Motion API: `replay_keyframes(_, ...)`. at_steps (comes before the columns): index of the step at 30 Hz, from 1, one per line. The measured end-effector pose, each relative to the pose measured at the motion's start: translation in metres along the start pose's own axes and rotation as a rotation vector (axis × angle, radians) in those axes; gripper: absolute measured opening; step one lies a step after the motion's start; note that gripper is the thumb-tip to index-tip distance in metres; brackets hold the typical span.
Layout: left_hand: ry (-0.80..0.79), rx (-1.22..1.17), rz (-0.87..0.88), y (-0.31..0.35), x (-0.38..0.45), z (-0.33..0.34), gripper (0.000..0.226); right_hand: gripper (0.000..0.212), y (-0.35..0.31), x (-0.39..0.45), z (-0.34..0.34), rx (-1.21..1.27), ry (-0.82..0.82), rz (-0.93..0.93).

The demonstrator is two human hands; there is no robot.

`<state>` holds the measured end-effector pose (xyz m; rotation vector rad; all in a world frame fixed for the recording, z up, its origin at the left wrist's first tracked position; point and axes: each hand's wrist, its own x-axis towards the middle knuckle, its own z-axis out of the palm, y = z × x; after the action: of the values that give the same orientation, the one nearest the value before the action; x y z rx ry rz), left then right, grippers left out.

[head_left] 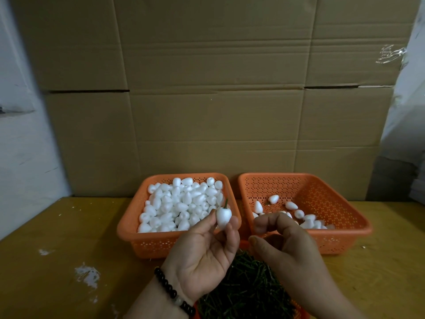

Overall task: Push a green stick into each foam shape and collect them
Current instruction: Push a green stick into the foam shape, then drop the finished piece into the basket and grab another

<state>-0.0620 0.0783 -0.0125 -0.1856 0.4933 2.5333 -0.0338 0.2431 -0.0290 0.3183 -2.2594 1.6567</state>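
My left hand pinches a white foam shape between thumb and fingertips, palm up, with a short green stick poking out of its top. My right hand hovers just to its right, fingers curled, holding nothing that I can see. The left orange basket is heaped with plain foam shapes. Several foam shapes lie in the right orange basket. A pile of green sticks sits in an orange container under my hands.
Both baskets stand on a yellow table with white scuffs. A wall of stacked cardboard boxes rises right behind them. A dark bead bracelet circles my left wrist.
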Motion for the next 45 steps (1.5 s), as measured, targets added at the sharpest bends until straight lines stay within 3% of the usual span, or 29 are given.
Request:
replay_keyframes(10,0.057,0.180,0.031,-0.006,0.002,-0.004,0.054,0.024,-0.003,-0.001,0.000,-0.011,-0.008,-0.008)
replay_keyframes(13,0.063,0.243,0.082,-0.007,0.003,-0.004,0.056,0.029,-0.003,-0.001,-0.001,-0.012,-0.013,-0.014)
replay_keyframes(19,-0.002,0.435,0.264,-0.010,0.000,-0.003,0.038,0.031,-0.004,-0.001,-0.002,-0.015,-0.017,-0.029)
replay_keyframes(25,-0.005,0.587,0.403,-0.017,-0.003,0.002,0.056,0.043,-0.006,-0.002,-0.002,-0.024,-0.024,-0.072)
replay_keyframes(28,-0.036,0.605,0.399,-0.020,-0.005,0.002,0.057,0.044,-0.006,-0.001,-0.002,-0.025,-0.020,-0.088)
replay_keyframes(40,-0.090,0.707,0.264,-0.017,-0.005,-0.005,0.025,0.046,-0.007,0.000,-0.005,-0.146,-0.044,-0.213)
replay_keyframes(45,-0.054,0.784,0.261,-0.019,-0.003,-0.004,0.032,0.035,-0.004,0.003,-0.009,-0.132,-0.081,-0.202)
